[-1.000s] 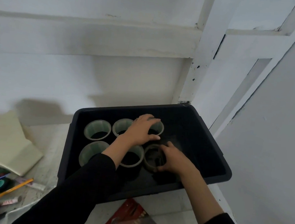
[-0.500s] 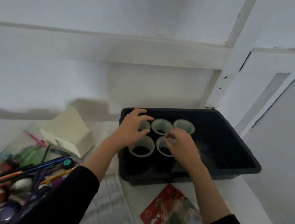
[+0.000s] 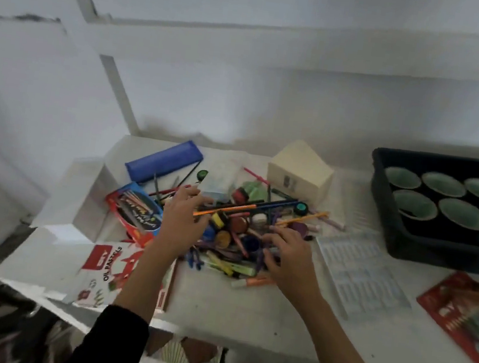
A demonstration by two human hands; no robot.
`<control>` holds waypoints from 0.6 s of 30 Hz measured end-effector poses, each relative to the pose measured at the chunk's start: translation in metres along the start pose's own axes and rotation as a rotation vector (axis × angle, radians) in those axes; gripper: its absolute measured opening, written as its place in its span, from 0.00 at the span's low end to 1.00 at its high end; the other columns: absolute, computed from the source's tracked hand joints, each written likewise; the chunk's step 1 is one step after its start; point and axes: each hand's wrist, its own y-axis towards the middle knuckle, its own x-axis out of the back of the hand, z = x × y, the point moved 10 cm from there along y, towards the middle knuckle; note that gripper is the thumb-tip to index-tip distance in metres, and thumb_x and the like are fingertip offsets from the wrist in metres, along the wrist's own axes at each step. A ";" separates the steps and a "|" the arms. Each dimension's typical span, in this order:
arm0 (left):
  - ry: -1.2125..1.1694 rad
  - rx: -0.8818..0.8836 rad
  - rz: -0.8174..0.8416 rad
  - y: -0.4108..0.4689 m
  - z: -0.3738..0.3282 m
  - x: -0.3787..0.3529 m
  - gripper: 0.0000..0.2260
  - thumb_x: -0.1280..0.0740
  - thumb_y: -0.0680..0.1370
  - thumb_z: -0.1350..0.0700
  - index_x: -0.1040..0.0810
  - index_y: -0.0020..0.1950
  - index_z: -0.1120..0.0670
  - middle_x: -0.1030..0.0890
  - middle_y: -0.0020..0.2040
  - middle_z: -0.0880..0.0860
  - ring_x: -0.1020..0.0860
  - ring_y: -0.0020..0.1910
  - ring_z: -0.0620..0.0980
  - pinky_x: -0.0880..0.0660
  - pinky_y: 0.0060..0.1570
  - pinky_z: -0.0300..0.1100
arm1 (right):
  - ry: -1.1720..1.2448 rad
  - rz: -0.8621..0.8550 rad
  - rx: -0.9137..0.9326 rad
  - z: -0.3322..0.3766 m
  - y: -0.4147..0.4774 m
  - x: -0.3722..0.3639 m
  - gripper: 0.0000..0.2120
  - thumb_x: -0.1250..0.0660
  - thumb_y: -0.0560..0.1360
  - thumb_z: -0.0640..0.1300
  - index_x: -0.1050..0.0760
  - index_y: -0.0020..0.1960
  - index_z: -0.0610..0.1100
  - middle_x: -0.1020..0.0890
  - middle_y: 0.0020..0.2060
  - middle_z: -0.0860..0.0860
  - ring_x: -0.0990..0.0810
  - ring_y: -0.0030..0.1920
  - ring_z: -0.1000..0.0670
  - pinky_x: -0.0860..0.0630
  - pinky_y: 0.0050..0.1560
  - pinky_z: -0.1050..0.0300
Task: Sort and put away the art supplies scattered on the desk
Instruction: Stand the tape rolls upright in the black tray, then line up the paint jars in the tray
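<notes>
A heap of pencils, crayons, markers and small paint pots [image 3: 241, 230] lies in the middle of the white desk [image 3: 246, 312]. My left hand [image 3: 182, 219] hovers over the heap's left side with fingers spread, touching the pencils and holding nothing. My right hand [image 3: 286, 253] rests on the heap's right side, fingers bent lightly over the markers, with no clear grip. A black tray [image 3: 384, 223] at the right holds several pale green rings [image 3: 413, 202].
A blue pencil case [image 3: 164, 160] and a cream box [image 3: 299, 173] lie behind the heap. A red-blue pencil pack [image 3: 134, 213] and an oil pastels box [image 3: 104, 267] sit left. A clear plastic insert [image 3: 362, 275] and a red packet [image 3: 463, 311] lie right.
Both hands left the black tray and the rings in it. My view swung left, and the hands now sit over the heap of supplies in the middle of the desk.
</notes>
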 end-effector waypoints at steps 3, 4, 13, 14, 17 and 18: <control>-0.003 0.087 -0.009 -0.029 0.043 0.018 0.14 0.31 0.73 0.59 0.20 0.59 0.56 0.26 0.59 0.56 0.28 0.61 0.54 0.32 0.63 0.46 | -0.179 -0.004 -0.031 0.017 -0.022 -0.026 0.14 0.28 0.69 0.45 0.21 0.55 0.47 0.21 0.58 0.47 0.27 0.61 0.47 0.27 0.56 0.36; -0.003 0.107 0.004 -0.033 0.050 0.018 0.15 0.31 0.74 0.60 0.21 0.61 0.56 0.27 0.61 0.55 0.29 0.62 0.53 0.34 0.63 0.44 | -0.222 0.002 -0.039 0.018 -0.029 -0.031 0.14 0.33 0.72 0.48 0.22 0.57 0.47 0.22 0.60 0.46 0.28 0.63 0.46 0.29 0.57 0.34; 0.043 0.081 0.088 0.024 0.032 -0.023 0.28 0.35 0.77 0.51 0.40 0.74 0.53 0.37 0.70 0.59 0.36 0.69 0.59 0.35 0.66 0.56 | -0.084 0.056 -0.190 0.002 -0.039 -0.041 0.23 0.50 0.78 0.51 0.26 0.64 0.41 0.26 0.65 0.43 0.30 0.68 0.43 0.36 0.67 0.41; 0.085 0.097 0.087 0.031 0.031 -0.028 0.29 0.36 0.78 0.48 0.43 0.75 0.52 0.38 0.71 0.60 0.38 0.70 0.60 0.36 0.66 0.57 | -0.071 0.039 -0.191 0.003 -0.040 -0.039 0.22 0.49 0.78 0.49 0.26 0.63 0.40 0.25 0.64 0.42 0.28 0.66 0.42 0.35 0.67 0.44; 0.211 0.179 0.060 0.049 0.031 -0.037 0.34 0.39 0.76 0.39 0.47 0.76 0.51 0.40 0.73 0.61 0.40 0.71 0.61 0.39 0.67 0.60 | -0.060 0.031 -0.191 0.007 -0.043 -0.036 0.21 0.48 0.78 0.46 0.25 0.62 0.38 0.24 0.62 0.41 0.27 0.64 0.42 0.36 0.67 0.50; 0.248 0.211 0.060 0.053 0.034 -0.037 0.35 0.40 0.75 0.36 0.47 0.76 0.51 0.40 0.73 0.61 0.41 0.72 0.61 0.41 0.66 0.61 | -0.061 0.032 -0.181 0.011 -0.043 -0.038 0.20 0.48 0.78 0.46 0.25 0.62 0.38 0.24 0.62 0.41 0.27 0.64 0.42 0.36 0.67 0.49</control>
